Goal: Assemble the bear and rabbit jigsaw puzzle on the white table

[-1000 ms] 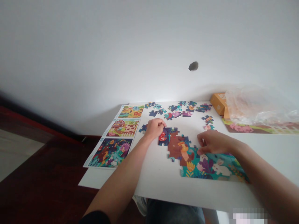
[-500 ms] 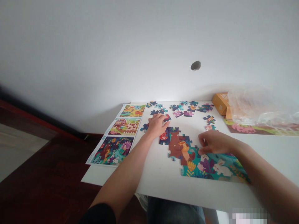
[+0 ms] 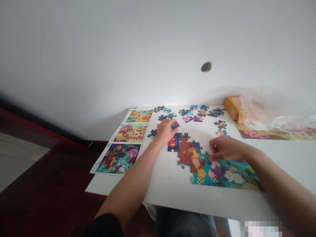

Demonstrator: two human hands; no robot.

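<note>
My left hand (image 3: pixel 164 132) reaches to the back of the table, its fingers closed on a dark blue puzzle piece (image 3: pixel 175 124) with a red patch. Just in front of that hand lies the joined jigsaw puzzle (image 3: pixel 184 153), showing a bear with a honey pot, a red animal and white rabbits. Over the puzzle's upper edge is my right hand (image 3: pixel 228 148), fingers curled in towards the thumb. Whatever those fingers may hold is hidden. My right forearm covers part of the puzzle's right side.
Loose puzzle pieces (image 3: pixel 198 118) are scattered along the back of the white table (image 3: pixel 168 189). A sheet with three printed pictures (image 3: pixel 120 158) lies at the left edge. At the back right are an orange box (image 3: pixel 232 107), clear plastic wrapping (image 3: pixel 269 108) and a farm-scene puzzle (image 3: pixel 256 133).
My left fingers have drawn in around the piece with the red patch, and more of it shows. My right hand stays nearly in place. The view has shifted slightly.
</note>
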